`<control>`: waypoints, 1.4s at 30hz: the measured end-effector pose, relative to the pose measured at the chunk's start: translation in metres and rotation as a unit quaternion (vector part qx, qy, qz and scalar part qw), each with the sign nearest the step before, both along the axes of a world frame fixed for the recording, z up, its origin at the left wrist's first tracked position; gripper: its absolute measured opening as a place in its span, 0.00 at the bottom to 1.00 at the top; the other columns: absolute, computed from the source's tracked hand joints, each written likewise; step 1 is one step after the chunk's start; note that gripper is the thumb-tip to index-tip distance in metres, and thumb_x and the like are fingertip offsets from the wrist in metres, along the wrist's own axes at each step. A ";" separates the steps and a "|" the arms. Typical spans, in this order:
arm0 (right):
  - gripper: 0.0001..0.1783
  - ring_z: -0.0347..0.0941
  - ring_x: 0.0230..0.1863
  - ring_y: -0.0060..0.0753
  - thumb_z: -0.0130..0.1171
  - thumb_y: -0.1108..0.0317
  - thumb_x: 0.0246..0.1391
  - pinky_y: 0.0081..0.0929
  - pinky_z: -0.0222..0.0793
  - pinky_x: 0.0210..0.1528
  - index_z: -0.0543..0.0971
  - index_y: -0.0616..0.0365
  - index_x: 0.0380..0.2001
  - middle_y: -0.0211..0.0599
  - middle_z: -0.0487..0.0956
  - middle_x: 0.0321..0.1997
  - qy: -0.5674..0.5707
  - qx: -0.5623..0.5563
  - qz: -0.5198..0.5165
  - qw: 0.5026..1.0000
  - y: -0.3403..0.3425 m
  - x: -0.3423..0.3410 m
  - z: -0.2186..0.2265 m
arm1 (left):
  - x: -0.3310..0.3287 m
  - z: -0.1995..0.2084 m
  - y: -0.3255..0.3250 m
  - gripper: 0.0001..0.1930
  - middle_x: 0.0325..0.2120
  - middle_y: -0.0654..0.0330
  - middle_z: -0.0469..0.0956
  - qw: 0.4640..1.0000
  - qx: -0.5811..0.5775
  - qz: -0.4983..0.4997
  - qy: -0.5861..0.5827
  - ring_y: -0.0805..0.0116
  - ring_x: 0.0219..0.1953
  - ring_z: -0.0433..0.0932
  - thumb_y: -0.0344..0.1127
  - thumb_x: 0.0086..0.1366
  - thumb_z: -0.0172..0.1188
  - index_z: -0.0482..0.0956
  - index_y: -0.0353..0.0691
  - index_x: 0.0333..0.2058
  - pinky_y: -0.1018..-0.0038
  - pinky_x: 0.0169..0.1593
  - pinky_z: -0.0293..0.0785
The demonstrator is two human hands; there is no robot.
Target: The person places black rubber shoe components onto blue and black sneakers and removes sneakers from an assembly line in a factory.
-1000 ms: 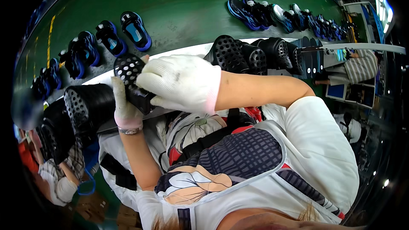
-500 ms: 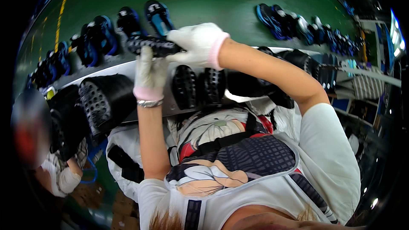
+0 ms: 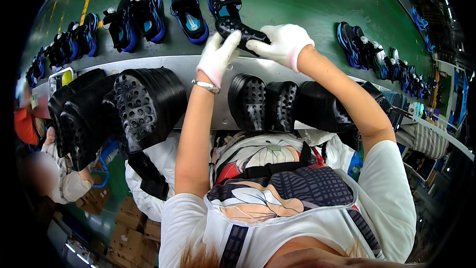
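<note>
I see white gloves (image 3: 287,43) toward twelve o'clock, pink cuffs (image 3: 300,58), a silver bracelet (image 3: 206,87). A floral apron (image 3: 265,202) covers the white shirt (image 3: 389,188).

Black perforated piece (image 3: 247,35) partly hidden by fingers (image 3: 231,41); co-worker's head (image 3: 41,173) blurred.

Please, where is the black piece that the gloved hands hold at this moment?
In the head view, the black piece is at the upper middle, between the left hand and right hand, just below a black-and-blue shoe.
</note>
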State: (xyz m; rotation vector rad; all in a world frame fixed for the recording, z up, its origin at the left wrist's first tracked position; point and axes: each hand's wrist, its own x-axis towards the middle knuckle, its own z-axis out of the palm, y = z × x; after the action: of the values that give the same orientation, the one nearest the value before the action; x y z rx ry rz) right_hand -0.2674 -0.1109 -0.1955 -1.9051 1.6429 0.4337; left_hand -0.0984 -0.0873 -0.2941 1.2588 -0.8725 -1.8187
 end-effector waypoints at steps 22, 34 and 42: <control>0.14 0.79 0.44 0.41 0.53 0.64 0.52 0.35 0.75 0.43 0.81 0.51 0.42 0.41 0.81 0.43 0.147 -0.047 0.126 0.980 -0.090 0.087 -0.106 | -0.020 -0.074 -0.051 0.16 0.45 0.51 0.77 0.855 -0.002 -0.203 -0.477 0.49 0.48 0.75 0.45 0.62 0.52 0.78 0.44 0.45 0.62 0.49 0.74; 0.15 0.77 0.47 0.39 0.53 0.67 0.51 0.35 0.74 0.46 0.82 0.49 0.41 0.39 0.79 0.47 0.118 -0.163 0.153 0.968 -0.103 0.096 -0.142 | -0.019 -0.080 -0.047 0.14 0.44 0.52 0.78 0.836 -0.030 -0.222 -0.501 0.51 0.47 0.77 0.37 0.59 0.57 0.77 0.44 0.44 0.63 0.49 0.75; 0.17 0.75 0.52 0.37 0.57 0.62 0.49 0.37 0.72 0.51 0.82 0.49 0.44 0.34 0.79 0.51 0.111 -0.020 0.218 0.969 -0.095 0.105 -0.094 | -0.011 -0.173 -0.040 0.16 0.47 0.51 0.76 0.839 -0.171 -0.126 -0.500 0.51 0.49 0.75 0.40 0.65 0.46 0.77 0.44 0.46 0.64 0.49 0.74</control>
State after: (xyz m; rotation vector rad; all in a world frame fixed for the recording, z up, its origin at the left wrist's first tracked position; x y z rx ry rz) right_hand -0.1620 -0.2062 -0.2894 -2.3223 1.3594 0.8201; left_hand -0.1092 -0.1270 -0.4667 1.9133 -1.8976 -0.9811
